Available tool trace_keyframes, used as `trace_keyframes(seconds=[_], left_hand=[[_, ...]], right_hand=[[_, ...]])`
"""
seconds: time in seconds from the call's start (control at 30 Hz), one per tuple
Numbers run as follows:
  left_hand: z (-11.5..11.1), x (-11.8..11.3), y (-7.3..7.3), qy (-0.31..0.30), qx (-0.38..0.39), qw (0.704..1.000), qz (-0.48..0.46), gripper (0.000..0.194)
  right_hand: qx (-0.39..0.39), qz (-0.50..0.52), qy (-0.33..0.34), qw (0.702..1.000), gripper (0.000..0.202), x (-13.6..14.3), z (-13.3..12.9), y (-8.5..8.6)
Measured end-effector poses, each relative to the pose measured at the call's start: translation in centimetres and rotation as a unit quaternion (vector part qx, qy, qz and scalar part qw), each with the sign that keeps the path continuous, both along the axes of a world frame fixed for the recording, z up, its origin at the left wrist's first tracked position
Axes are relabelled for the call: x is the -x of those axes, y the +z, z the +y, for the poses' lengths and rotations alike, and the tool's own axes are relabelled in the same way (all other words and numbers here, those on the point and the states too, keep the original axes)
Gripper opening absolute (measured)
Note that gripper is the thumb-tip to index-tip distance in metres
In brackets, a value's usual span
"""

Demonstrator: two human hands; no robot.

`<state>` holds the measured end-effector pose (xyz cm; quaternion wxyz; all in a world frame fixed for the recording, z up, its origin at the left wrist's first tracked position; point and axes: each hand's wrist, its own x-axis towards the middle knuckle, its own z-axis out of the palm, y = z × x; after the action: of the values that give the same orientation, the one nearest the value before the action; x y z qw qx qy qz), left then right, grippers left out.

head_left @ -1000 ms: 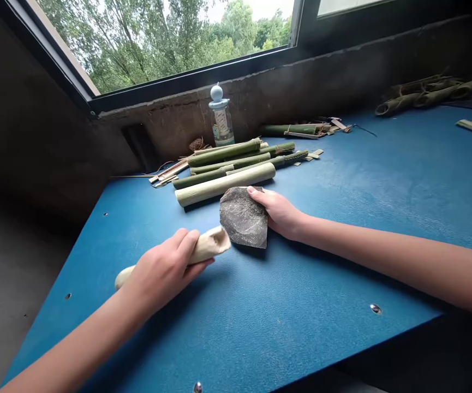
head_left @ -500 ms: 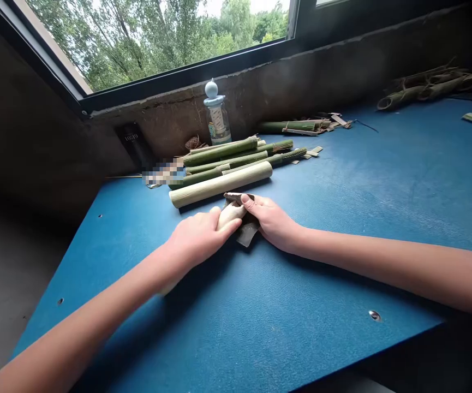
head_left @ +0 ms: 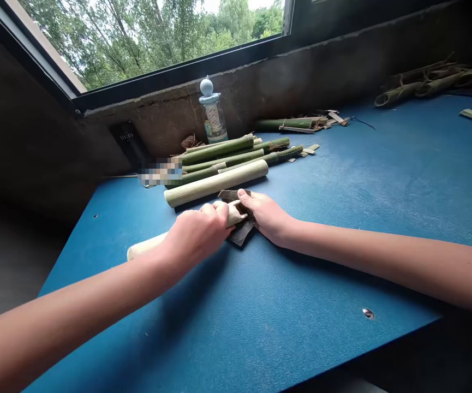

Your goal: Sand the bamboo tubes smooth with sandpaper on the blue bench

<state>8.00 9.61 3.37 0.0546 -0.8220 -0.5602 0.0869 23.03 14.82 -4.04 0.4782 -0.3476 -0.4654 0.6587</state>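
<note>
A dark, upright slab like a small digital display (head_left: pixel 127 141) leans against the brown wall (head_left: pixel 313 82) at the back left; it shows pale digits that seem to begin with "10", the rest not surely readable. The clear glass bottle with a pale blue ball-topped stopper (head_left: pixel 214 117) has a printed label, its marks too small to read, and a pixelated patch blurs whatever lies left of the green bamboo. The slim, pale, peeled bamboo tube with a notched open end (head_left: pixel 148 245) is over the blue table top (head_left: pixel 301 316), in the left hand (head_left: pixel 198 232). Its long axis slants from lower left to upper right, the notched end pointing right into the other hand, the rounded end pointing left past the wrist. The left fingers are clamped around the tube close to the notch. The right hand (head_left: pixel 270 218) pinches a dark grey, creased abrasive sheet (head_left: pixel 242 233), thumb on top, the sheet bent about the notched end. Just behind lies a thicker pale peeled bamboo tube (head_left: pixel 217 183), nearly parallel, and beyond it several green bamboo lengths (head_left: pixel 217 150) with a similar slant.
</note>
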Motion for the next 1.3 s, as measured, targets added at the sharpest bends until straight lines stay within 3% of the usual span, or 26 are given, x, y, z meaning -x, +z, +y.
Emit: trace_keyframes(seconds=[0.17, 0.3, 0.4, 0.5, 0.63, 0.73, 0.8, 0.87, 0.93, 0.97, 1.07, 1.13, 1.2, 1.3], left_hand=[[1.4, -0.9, 1.1, 0.001, 0.040, 0.999, -0.016, 0.041], [2.7, -1.4, 2.4, 0.047, 0.140, 0.986, -0.077, 0.052], [3.1, -1.1, 2.7, 0.090, 0.253, 0.951, -0.156, 0.061], [3.3, -0.2, 2.3, 0.109, 0.357, 0.895, -0.244, 0.066], [2.9, 1.0, 2.4, 0.107, 0.428, 0.843, -0.308, 0.061], [1.9, 1.6, 2.8, 0.102, 0.389, 0.865, -0.301, 0.062], [1.1, 2.0, 2.6, 0.100, 0.291, 0.914, -0.265, 0.054], [0.4, 2.5, 1.8, 0.089, 0.163, 0.963, -0.197, 0.046], [0.1, 2.9, 0.7, 0.055, 0.065, 0.991, -0.102, 0.045], [0.1, 3.0, 0.2, 0.035, 0.041, 0.996, -0.064, 0.045], [0.2, 3.7, -0.6, 0.002, 0.037, 0.999, -0.028, 0.045], [-0.1, 4.7, -0.4, -0.004, 0.038, 0.999, -0.039, 0.044], [-1.0, 6.4, 0.0, -0.001, 0.041, 0.999, -0.029, 0.044], [-3.0, 9.3, 0.3, 0.043, 0.071, 0.996, 0.017, 0.043]], right_hand=[[-0.001, -0.004, -0.016, 1.000, 0.036, -0.1, 0.4, -0.2], [0.013, 0.001, -0.034, 0.999, 0.038, -0.1, 0.5, -0.5], [0.015, 0.003, -0.043, 0.999, 0.038, -0.1, 0.3, -0.3], [-0.010, -0.028, -0.038, 0.999, 0.036, -0.3, -0.5, 0.3], [-0.051, -0.063, -0.001, 0.997, 0.038, -0.4, -1.7, 1.4], [-0.090, -0.048, 0.018, 0.995, 0.043, -0.7, -1.1, 2.1], [-0.117, -0.030, -0.008, 0.993, 0.048, -1.3, 0.0, 2.6], [-0.164, -0.044, -0.080, 0.982, 0.052, -2.3, 1.3, 3.2], [-0.250, -0.107, -0.148, 0.951, 0.051, -3.3, 1.9, 3.7], [-0.309, -0.151, -0.151, 0.927, 0.048, -3.7, 2.0, 3.7], [-0.504, -0.268, -0.030, 0.821, 0.039, -4.2, 1.2, 3.4], [-0.592, -0.308, 0.059, 0.742, 0.039, -3.9, 0.6, 2.9], [-0.630, -0.338, 0.083, 0.694, 0.041, -3.5, 0.2, 2.6], [-0.637, -0.377, 0.066, 0.669, 0.039, -2.8, 0.0, 2.5]])
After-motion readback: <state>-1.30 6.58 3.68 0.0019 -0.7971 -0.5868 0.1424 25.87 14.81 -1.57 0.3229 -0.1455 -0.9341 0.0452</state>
